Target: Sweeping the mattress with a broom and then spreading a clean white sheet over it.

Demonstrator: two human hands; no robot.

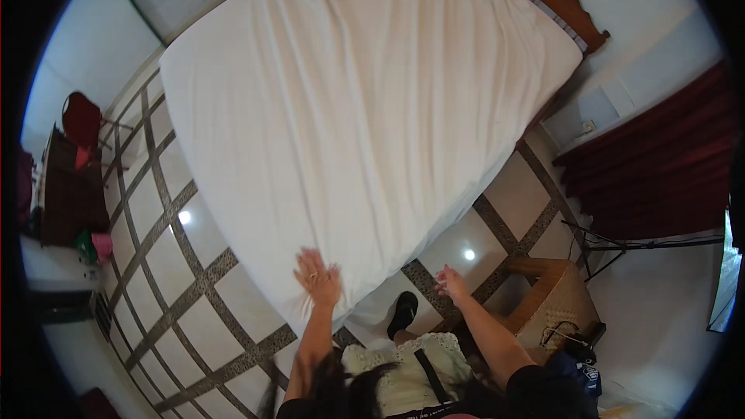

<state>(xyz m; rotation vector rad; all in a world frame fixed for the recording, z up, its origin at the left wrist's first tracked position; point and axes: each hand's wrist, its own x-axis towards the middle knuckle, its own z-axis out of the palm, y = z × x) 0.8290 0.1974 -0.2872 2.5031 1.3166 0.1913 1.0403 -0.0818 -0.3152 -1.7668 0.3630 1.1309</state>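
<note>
A bed covered with a white fitted sheet (372,110) fills the middle of the head view. Long creases run down the sheet from the headboard side toward me. My left hand (317,276) lies with spread fingers on the near corner, a ring on one finger. Off the bed to the right, my right hand (450,284) hovers above the tiled floor. Its fingers are loosely curled, and nothing shows in them.
A wooden table (550,297) with a woven panel stands close by my right arm. Behind it are thin tripod legs (605,247) and a dark red curtain (652,163). A wooden headboard (567,0) rises at the far right. Far left are a red chair (81,119) and a desk (73,192).
</note>
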